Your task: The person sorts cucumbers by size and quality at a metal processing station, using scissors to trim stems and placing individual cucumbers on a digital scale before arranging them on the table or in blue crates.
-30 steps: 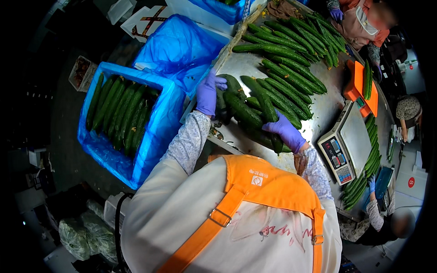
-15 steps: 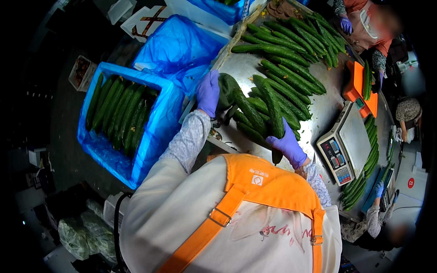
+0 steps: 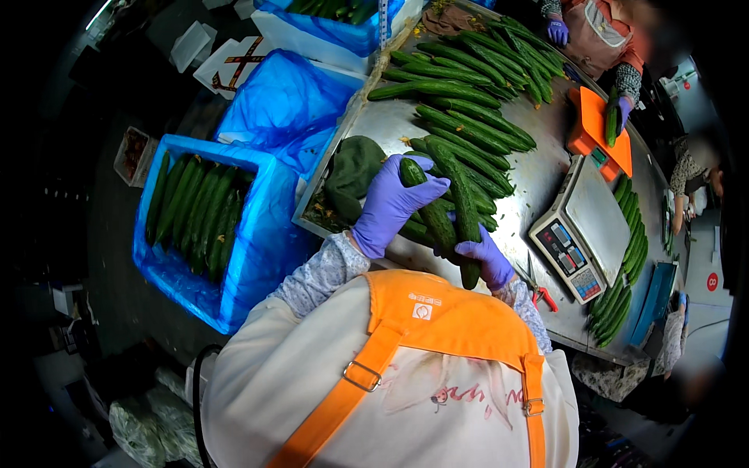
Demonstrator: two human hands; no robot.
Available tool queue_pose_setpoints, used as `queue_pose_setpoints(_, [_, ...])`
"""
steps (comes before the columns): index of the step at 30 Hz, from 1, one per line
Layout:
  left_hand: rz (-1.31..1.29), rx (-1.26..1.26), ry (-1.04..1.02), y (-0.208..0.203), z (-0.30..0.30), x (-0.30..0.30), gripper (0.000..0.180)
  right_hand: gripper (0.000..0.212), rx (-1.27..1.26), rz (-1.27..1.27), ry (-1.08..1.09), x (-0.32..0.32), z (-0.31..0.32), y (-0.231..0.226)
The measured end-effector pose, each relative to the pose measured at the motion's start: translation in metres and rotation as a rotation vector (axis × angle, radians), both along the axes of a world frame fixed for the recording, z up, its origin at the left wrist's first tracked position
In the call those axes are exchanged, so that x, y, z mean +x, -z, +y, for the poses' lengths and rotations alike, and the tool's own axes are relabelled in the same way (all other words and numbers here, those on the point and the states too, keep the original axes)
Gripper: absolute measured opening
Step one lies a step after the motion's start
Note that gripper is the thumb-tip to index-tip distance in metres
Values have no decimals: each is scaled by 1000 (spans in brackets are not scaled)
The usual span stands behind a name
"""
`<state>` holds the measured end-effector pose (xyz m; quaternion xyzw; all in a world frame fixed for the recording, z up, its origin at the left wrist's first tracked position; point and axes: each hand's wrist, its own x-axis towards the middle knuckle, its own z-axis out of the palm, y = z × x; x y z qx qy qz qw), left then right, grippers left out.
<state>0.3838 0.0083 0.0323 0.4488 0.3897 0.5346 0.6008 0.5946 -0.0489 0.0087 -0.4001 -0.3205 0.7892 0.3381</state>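
Note:
Two long green cucumbers lie side by side in front of me above the near edge of the metal table point(image 3: 394, 129). My left hand point(image 3: 390, 201), in a purple glove, has its fingers and thumb round the upper part of the left cucumber point(image 3: 435, 218). Its neighbour, the right cucumber point(image 3: 463, 204), is gripped near its lower end by my right hand point(image 3: 490, 257), also gloved in purple. Whether the right fingers also touch the left cucumber is hidden. More cucumbers point(image 3: 476, 125) lie in a loose pile just beyond. A dark green cloth point(image 3: 353, 178) rests beside my left hand.
To the left stands a blue-lined crate point(image 3: 269, 191) with a row of cucumbers. A weighing scale point(image 3: 597, 222) and red-handled scissors point(image 3: 544, 298) are at the right. Farther off, a co-worker's gloved hand holds a cucumber over an orange scale point(image 3: 585, 125).
My left hand has moved right from the dark green cloth onto the left cucumber. My right hand still holds its cucumber. The co-worker's hand now grips the cucumber at the orange scale.

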Motion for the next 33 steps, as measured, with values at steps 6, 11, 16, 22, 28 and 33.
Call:
queue_pose_setpoints(6, [128,127,-36,3,-2,12,24,70,19,96,25,8,-15,10])
queue_pose_setpoints(11, [-117,-148,128,-4,-2,10,50,71,-3,178,27,20,-27,16])
queue_pose_setpoints(16, [-192,-202,365,-7,-12,25,56,68,3,426,15,33,-42,30])
queue_pose_setpoints(22, [-89,-109,377,-14,-33,78,50,63,-113,831,69,55,-68,65])
queue_pose_setpoints(28, [220,-4,417,-34,-44,133,35,61,-128,962,221,79,-106,65])
queue_pose_setpoints(33, [31,-178,447,-5,-32,152,22,67,93,657,467,127,-135,24])
